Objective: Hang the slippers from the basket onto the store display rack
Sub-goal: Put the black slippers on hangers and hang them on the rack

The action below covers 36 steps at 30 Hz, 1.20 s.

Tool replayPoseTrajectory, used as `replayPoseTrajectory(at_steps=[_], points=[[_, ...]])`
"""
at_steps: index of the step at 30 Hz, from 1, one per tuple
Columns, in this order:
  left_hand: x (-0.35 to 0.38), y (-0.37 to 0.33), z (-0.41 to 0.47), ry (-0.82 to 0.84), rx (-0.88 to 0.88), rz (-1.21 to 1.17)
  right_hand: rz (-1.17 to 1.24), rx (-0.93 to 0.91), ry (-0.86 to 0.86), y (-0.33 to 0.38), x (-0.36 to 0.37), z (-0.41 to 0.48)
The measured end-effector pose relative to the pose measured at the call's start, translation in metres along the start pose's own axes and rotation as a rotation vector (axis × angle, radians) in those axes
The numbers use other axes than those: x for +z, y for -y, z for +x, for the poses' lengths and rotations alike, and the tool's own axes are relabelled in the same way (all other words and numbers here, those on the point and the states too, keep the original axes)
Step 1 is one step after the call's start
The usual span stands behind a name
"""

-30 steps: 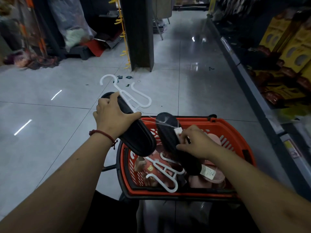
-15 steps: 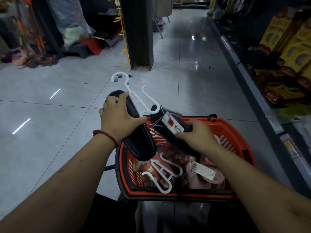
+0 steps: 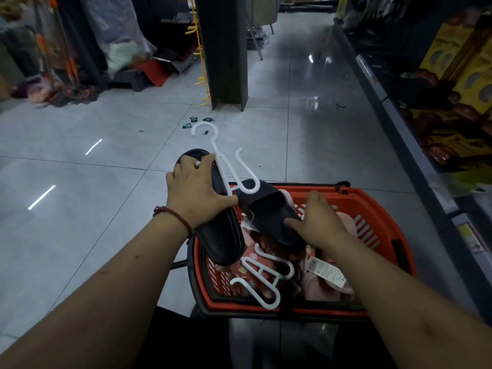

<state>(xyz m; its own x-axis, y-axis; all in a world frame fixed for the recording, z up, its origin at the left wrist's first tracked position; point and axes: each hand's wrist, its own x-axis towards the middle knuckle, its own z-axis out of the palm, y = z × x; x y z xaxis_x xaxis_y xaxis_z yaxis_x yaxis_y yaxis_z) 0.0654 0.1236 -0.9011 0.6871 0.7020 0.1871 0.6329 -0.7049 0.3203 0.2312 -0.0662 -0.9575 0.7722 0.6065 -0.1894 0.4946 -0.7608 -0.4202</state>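
Observation:
My left hand [image 3: 197,194] grips a black slipper [image 3: 221,235] together with a white plastic hanger [image 3: 226,166] above the left rim of the orange basket [image 3: 372,198]. A second black slipper [image 3: 266,209] sits on the hanger's right hook, strap side up. My right hand [image 3: 316,222] holds this slipper at its near end, thumb on top. Inside the basket lie pink slippers [image 3: 324,286] with a price tag and another white hanger [image 3: 263,278].
A dark pillar [image 3: 226,49] with yellow hooks [image 3: 198,62] stands ahead on the grey tiled floor. Store shelving [image 3: 439,102] with packaged goods runs along the right. Bagged goods and clutter fill the far left. Small scraps lie on the floor near the pillar.
The second black slipper has turned strap side up and now sits on the hanger's right hook. My right hand has shifted to its near end. The hanger moved right and closer to the basket.

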Motion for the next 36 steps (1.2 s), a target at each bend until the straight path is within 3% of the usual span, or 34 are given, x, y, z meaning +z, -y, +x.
replayPoseTrajectory(at_steps=[3,5,10,13,16,20,26,31,33,36], points=[[0.001,0.000,-0.002,0.025,0.036,0.027,0.052,0.118,0.192,-0.006,0.002,0.005],[0.003,0.000,-0.003,0.067,0.066,0.054,0.206,0.169,0.215,-0.004,-0.002,0.006],[0.009,-0.002,-0.003,0.170,0.156,0.093,0.533,0.194,0.085,-0.009,-0.015,0.006],[0.010,-0.010,-0.004,0.198,0.221,0.079,0.896,0.216,0.026,-0.012,-0.027,0.001],[0.010,-0.022,-0.007,0.178,0.287,0.081,1.040,0.140,0.001,-0.012,-0.045,-0.009],[0.011,-0.037,-0.009,0.094,0.299,0.058,0.984,0.045,0.063,-0.012,-0.054,-0.022],[-0.002,-0.030,0.000,-0.173,0.148,-0.043,0.894,-0.060,0.204,-0.019,-0.064,-0.031],[-0.008,-0.028,0.000,-0.345,0.288,0.029,0.637,-0.065,0.317,-0.020,-0.053,-0.031],[-0.009,-0.034,-0.002,-0.376,0.361,0.053,0.489,-0.040,0.224,-0.020,-0.052,-0.032],[-0.010,-0.043,-0.006,-0.398,0.446,0.073,0.505,-0.003,-0.190,-0.012,-0.064,-0.036]])
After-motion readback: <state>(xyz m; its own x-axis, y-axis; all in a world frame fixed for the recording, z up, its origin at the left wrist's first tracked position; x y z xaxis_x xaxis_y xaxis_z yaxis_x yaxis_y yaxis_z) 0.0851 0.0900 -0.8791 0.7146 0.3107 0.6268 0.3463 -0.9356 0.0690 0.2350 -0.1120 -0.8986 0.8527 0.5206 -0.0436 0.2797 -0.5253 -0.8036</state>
